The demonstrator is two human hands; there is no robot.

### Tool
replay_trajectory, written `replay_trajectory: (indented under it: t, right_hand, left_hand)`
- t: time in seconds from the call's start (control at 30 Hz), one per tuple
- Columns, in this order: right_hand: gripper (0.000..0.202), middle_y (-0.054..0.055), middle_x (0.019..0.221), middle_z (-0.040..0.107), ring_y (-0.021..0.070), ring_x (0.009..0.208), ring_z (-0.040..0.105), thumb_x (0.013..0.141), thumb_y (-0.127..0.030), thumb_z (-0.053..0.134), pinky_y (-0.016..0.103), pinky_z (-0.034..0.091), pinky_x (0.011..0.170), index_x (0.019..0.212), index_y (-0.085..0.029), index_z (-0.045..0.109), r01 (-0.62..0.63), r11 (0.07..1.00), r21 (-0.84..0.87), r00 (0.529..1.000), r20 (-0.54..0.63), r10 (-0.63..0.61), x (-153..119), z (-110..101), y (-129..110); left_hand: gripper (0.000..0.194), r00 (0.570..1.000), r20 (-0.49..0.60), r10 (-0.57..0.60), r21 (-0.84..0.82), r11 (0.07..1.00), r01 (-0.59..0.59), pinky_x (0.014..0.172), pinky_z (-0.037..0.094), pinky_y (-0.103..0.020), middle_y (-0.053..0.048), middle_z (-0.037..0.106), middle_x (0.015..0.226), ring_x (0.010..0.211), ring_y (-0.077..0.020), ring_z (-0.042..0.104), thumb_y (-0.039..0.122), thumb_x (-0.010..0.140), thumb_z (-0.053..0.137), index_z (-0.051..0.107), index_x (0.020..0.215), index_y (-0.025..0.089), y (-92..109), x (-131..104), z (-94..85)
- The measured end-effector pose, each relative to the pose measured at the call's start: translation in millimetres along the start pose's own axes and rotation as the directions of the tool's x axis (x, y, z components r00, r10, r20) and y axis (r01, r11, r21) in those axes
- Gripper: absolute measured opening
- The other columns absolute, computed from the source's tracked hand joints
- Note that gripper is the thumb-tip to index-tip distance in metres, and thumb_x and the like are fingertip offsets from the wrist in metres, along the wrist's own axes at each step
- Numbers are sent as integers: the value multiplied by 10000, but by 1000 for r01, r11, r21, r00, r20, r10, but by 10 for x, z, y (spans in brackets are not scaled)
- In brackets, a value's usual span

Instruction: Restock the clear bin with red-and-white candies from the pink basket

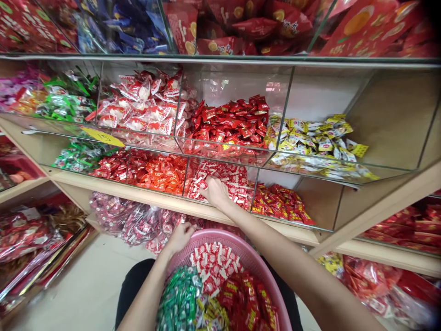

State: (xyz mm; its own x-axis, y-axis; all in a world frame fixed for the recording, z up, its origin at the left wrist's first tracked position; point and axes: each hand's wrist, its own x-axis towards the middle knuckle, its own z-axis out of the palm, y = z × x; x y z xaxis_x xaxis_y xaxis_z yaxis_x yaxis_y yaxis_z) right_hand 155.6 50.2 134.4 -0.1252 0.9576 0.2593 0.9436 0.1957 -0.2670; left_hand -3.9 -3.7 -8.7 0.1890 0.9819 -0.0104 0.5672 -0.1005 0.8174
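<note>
My right hand (215,192) reaches over the front glass into a lower shelf compartment of red-and-white wrapped candies (236,181). Its fingers are curled closed on candies there; the fingertips are partly hidden. Between my legs sits a pink plastic basket (275,276), with my left hand (182,236) closed at its upper left rim. Inside the basket, red-and-white candies (215,262) lie toward the shelf, green-wrapped candies (181,294) at left, dark red candies (246,299) at right, and yellow-and-white ones (211,315) between them.
Glass dividers split the shelves. Red candies (234,122) and yellow-and-white candies (317,135) fill compartments above; orange-red candies (163,172) and red-yellow candies (280,202) flank my right hand. A wooden shelf edge (138,195) runs above bagged candies (138,220) on the floor.
</note>
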Motion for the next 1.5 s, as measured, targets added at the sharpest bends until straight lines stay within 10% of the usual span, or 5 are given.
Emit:
replay_trajectory:
  t: [0.4,0.53,0.83,1.23,1.5]
  right_hand:
    - [169,-1,770,564,125,683,518,795,-347,496,228,341,597,837,-191,544,176,939,295,978,-164,-132,-485,-343,54]
    - [199,13,836,574,129,693,531,813,-378,473,237,358,612,853,-195,542,270,924,270,959,12,-284,-953,-288,36]
    - [292,121,908,639,251,761,626,733,-313,512,335,466,651,952,-137,592,181,983,-30,881,450,-148,-1676,529,86]
    - [276,117,784,650,242,677,633,781,-360,512,334,493,555,809,-123,651,259,957,-128,872,457,-175,-1712,774,-31]
    - [360,95,821,648,224,733,627,863,-416,383,315,450,643,845,-158,633,283,957,-65,922,293,-253,-1402,209,-50]
  left_hand:
    - [366,1000,5,-9,14,1000,9,539,320,-242,28,515,555,561,-138,461,481,776,410,535,626,171,27,-5,-3]
    - [314,1000,3,17,-33,999,-17,550,334,-250,6,566,593,583,-149,484,421,753,445,572,644,155,84,-24,-18]
    - [390,1000,-14,2,-22,1000,-2,519,297,-235,49,458,512,524,-123,419,508,760,409,528,599,174,69,-10,25]
    - [392,1000,-21,-10,-4,1000,10,529,295,-241,51,451,502,516,-123,413,520,750,414,517,588,178,22,-10,14]
    - [349,1000,-18,17,-7,1000,-17,537,306,-236,43,477,531,538,-124,426,468,767,420,511,595,178,4,0,21]
